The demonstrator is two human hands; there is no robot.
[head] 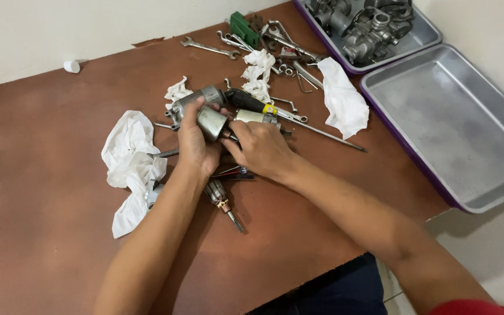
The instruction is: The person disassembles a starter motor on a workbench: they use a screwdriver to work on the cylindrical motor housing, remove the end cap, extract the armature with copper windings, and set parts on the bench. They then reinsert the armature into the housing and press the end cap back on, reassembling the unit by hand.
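Over a brown board, the left hand (196, 143) clamps a grey metal motor cylinder (212, 121), while the right hand (262, 149) pinches its near end; crumpled white tissue (129, 157) lies left.

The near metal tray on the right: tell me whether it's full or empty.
Empty. The near metal tray shows only its bare grey bottom, with nothing lying in it, while the far tray behind it holds metal engine parts.
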